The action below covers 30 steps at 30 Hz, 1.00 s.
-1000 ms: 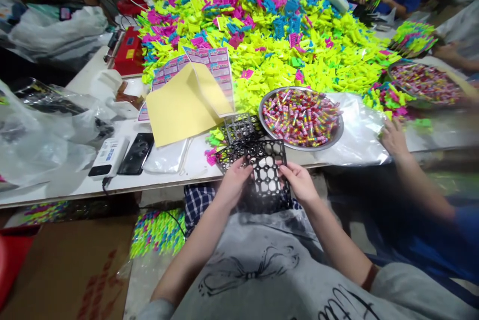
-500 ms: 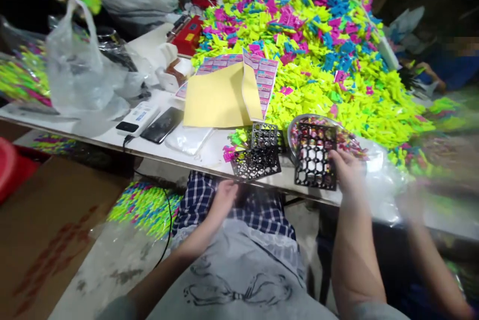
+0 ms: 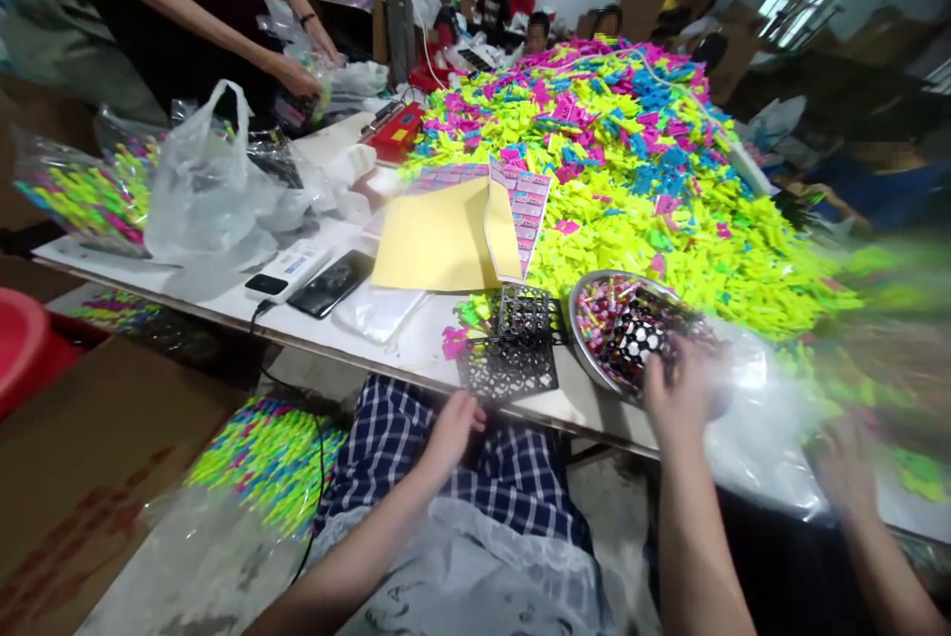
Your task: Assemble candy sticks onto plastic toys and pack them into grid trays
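Right hand (image 3: 680, 393) blurred at metal bowl (image 3: 581, 354), fingers part-spread by black grid (image 3: 640, 339) atop small wrapped pieces (image 3: 594, 304) (can't tell if gripped). Left hand (image 3: 453, 428) loosely curled at table (image 3: 423, 349) edge, beside black mesh sheets (image 3: 512, 371); contact unclear.

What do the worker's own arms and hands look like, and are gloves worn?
The left hand and right hand are gloveless; the forearms show no sleeves, cables or wristwear. Blur hides any rings on the right.
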Available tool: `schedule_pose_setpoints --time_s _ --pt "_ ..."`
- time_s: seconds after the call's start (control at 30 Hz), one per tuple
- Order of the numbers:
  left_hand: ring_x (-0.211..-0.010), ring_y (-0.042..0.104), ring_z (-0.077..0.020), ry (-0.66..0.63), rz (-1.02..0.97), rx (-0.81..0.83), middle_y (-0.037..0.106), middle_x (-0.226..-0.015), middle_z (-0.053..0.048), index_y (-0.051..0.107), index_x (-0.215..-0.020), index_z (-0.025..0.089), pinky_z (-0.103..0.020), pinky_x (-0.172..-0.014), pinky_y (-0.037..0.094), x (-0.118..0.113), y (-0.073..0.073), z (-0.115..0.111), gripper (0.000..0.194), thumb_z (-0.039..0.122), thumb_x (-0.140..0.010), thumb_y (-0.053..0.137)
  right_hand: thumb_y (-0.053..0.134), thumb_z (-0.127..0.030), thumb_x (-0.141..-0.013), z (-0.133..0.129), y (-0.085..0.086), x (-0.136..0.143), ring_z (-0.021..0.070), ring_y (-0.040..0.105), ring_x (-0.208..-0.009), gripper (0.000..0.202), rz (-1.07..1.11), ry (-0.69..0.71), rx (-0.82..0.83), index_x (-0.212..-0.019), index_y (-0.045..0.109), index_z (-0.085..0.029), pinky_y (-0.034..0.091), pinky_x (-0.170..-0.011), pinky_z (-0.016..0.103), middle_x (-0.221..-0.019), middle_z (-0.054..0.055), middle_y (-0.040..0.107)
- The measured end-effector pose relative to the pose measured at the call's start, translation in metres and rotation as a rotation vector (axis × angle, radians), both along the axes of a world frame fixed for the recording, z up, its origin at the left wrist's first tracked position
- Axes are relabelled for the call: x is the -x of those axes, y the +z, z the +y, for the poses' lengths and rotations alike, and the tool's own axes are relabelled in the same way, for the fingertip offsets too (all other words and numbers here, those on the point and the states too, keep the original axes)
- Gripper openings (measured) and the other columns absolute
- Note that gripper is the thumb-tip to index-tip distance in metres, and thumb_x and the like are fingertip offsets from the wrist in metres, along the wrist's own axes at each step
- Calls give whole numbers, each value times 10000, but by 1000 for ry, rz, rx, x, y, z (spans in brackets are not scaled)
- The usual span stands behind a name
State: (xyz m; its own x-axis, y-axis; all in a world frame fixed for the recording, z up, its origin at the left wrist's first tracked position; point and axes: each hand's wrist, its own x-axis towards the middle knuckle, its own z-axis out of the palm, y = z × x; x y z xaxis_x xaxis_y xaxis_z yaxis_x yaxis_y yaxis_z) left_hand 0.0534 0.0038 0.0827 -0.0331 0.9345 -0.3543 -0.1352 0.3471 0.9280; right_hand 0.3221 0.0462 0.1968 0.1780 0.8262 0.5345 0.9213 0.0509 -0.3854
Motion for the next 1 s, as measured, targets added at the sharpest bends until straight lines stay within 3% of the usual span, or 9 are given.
schedule_pose_setpoints --time_s 0.1,0.2,0.27,0.37,0.47,0.6,0.77,0.87,1.0 --pt "-603 506 -114 -44 10 -45 515 -638 22 482 -747 174 -254 -627 409 7 12 -8 268 440 -763 455 495 -415 -790 -37 -20 46 278 347 -1214 520 -83 308 153 -1272 398 -246 269 -982 470 -1339 98 375" --pt "-615 505 -123 -156 6 -34 526 -649 14 501 -794 173 -249 -605 408 22 28 -22 280 448 -761 469 544 -430 -757 -66 -47 65 298 307 -1246 692 172 262 162 -1355 251 -241 292 -975 484 -1431 110 198" --pt "-609 498 -119 -280 21 -8 526 -648 14 506 -810 170 -239 -590 399 33 37 -29 277 441 -769 462 547 -453 -752 -80 -64 63 274 426 -1154 757 557 155 216 -1373 192 -204 381 -915 435 -1370 143 308" --pt "-600 489 -113 -477 144 33 511 -618 28 505 -771 179 -228 -585 388 43 44 -34 248 413 -796 428 584 -485 -722 -95 -86 48 203 581 -852 684 1106 134 508 -1296 345 -200 472 -750 327 -1005 89 600" --pt "-619 505 -127 -570 383 -13 528 -628 24 516 -724 195 -241 -607 391 44 41 -29 285 406 -832 358 677 -469 -645 -106 -100 35 146 567 -655 606 1346 100 664 -1162 500 -207 465 -628 255 -770 18 622" --pt "-764 551 -170 -498 695 -204 598 -791 -19 554 -863 209 -289 -709 411 41 38 -15 278 388 -851 341 711 -428 -629 -111 -108 25 111 551 -612 580 1398 64 667 -1133 528 -207 451 -598 220 -751 -5 614" --pt "-1014 487 -199 -395 841 -487 576 -1039 -56 534 -1036 205 -352 -909 367 41 40 -7 250 273 -833 405 689 -426 -657 -105 -109 13 120 570 -654 512 1401 9 530 -1095 535 -209 456 -623 215 -760 -12 613" --pt "-1032 476 -202 -412 823 -514 572 -1061 -53 543 -1029 216 -369 -926 360 40 36 -12 247 247 -834 396 688 -452 -633 -99 -109 7 141 576 -644 472 1364 -135 430 -999 582 -173 449 -577 220 -742 5 623" --pt "-1021 488 -205 -412 750 -468 581 -1044 -64 562 -1007 211 -382 -932 356 40 26 -19 250 243 -838 382 644 -484 -644 -97 -111 11 167 579 -637 540 1366 -297 308 -1074 545 -174 398 -463 218 -711 11 630"
